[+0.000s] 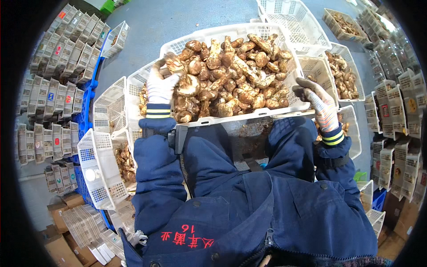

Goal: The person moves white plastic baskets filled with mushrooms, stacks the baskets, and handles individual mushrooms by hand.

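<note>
A white plastic crate (262,111), heaped with brown and cream mushrooms (242,71), stands in front of me above my knees. At its left end my left hand (160,89), in a striped knit glove, is closed around a mushroom (176,66) with a ragged, pale stem. A broad pale mushroom piece (189,85) lies right by its fingertips; whether the hand touches it I cannot tell. My right hand (316,100), gloved with darkened fingertips, is at the crate's right end. Its fingers are stretched out beside the rim, with nothing seen in them.
An empty-looking white crate (298,26) stands beyond the heaped one. More crates with mushrooms sit to the right (344,75) and left (124,160). Stacked crates line the left (53,98) and right (393,107) sides. Cardboard boxes (60,236) are at the lower left.
</note>
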`<state>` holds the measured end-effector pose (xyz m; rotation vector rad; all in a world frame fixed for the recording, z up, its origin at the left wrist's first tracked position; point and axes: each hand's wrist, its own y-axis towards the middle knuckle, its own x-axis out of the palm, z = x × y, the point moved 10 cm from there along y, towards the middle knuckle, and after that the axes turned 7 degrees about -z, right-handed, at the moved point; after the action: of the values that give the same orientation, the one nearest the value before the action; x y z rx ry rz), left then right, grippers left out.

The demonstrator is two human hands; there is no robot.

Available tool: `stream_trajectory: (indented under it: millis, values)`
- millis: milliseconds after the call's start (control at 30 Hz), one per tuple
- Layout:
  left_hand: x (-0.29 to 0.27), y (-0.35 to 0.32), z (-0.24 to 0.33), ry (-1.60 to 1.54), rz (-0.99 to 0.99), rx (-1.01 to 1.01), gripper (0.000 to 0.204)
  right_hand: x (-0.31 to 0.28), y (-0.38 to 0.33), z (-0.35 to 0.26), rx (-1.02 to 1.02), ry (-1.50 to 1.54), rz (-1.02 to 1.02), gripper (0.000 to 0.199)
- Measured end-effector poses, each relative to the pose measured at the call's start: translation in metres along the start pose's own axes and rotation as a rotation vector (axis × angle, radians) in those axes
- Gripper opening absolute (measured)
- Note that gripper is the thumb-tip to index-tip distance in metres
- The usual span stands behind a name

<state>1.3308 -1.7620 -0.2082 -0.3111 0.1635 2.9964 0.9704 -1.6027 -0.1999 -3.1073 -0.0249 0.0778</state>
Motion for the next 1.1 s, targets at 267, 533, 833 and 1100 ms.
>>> stream_trajectory:
  millis: [267, 533, 833, 1100]
  values:
    - [0.047, -0.053, 0.066, -1.025, -0.211, 0.288, 0.057, 0.13, 0.009, 0.02, 0.17, 0.707, -0.37, 0.064]
    - [0.115, -0.095, 0.087, -0.864, -0.429, 0.161, 0.056, 0.096, 0.0, -0.039, -0.176, 1.044, -0.16, 0.045]
    - [0.121, -0.106, 0.065, -0.497, -0.446, 0.024, 0.043, 0.057, -0.007, -0.052, -0.274, 0.597, -0.272, 0.065]
    - [0.156, -0.133, 0.06, -1.074, -0.368, -0.24, 0.053, 0.067, -0.017, -0.034, -0.215, 0.859, -0.164, 0.049]
